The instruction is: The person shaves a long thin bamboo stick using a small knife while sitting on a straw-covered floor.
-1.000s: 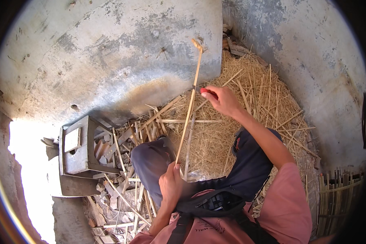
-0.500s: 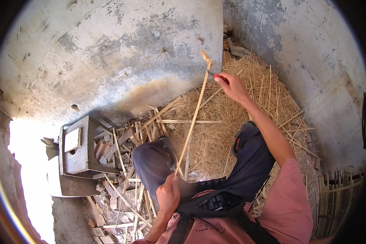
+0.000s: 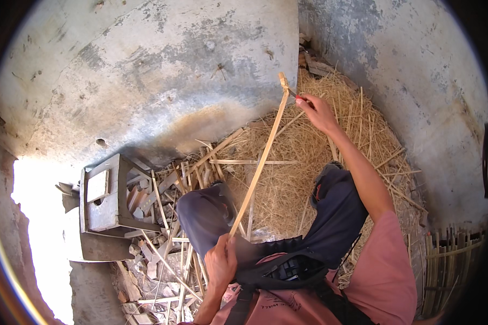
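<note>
The strip (image 3: 265, 145) has swung rightward, clenched in left grip (image 3: 220, 261), far end at knife (image 3: 297, 97) clasped in right grip (image 3: 315, 112).

My pink shirt (image 3: 313, 307) at six o'clock, dark lettering (image 3: 277, 307) across front; loose short sleeve (image 3: 382, 241) at four. Black straps (image 3: 242, 304) at five and six, dark pouch (image 3: 263, 274) at five. My navy trousers (image 3: 336, 208), creased, at four and seven. Left hand (image 3: 220, 262), right hand (image 3: 316, 112), forearms (image 3: 360, 162) bare.
</note>
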`<state>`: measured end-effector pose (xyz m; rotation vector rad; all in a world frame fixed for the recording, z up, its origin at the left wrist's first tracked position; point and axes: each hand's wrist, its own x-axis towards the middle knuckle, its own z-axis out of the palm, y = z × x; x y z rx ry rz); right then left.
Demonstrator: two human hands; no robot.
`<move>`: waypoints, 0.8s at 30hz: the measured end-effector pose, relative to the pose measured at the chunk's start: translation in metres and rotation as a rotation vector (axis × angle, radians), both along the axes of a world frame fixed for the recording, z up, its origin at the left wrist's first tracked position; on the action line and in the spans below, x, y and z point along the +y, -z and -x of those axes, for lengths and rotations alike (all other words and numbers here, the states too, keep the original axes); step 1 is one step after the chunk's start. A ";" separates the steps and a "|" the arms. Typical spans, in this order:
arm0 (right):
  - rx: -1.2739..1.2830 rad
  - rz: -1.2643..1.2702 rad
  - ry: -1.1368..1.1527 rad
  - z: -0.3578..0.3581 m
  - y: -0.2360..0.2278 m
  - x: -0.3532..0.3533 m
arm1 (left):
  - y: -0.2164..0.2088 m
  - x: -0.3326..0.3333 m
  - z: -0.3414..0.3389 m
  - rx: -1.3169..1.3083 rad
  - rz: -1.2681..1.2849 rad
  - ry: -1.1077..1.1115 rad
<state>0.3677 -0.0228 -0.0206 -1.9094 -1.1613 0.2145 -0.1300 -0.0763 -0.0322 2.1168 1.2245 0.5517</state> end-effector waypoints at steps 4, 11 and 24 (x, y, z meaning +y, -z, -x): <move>0.208 0.103 -0.032 0.002 -0.005 -0.007 | -0.005 0.011 -0.006 0.000 0.008 -0.050; 0.067 0.078 -0.051 0.018 -0.013 -0.015 | -0.005 0.023 -0.020 -0.077 -0.031 -0.032; -0.221 0.138 -0.424 0.044 -0.004 -0.013 | -0.018 0.033 -0.029 -0.013 -0.151 0.031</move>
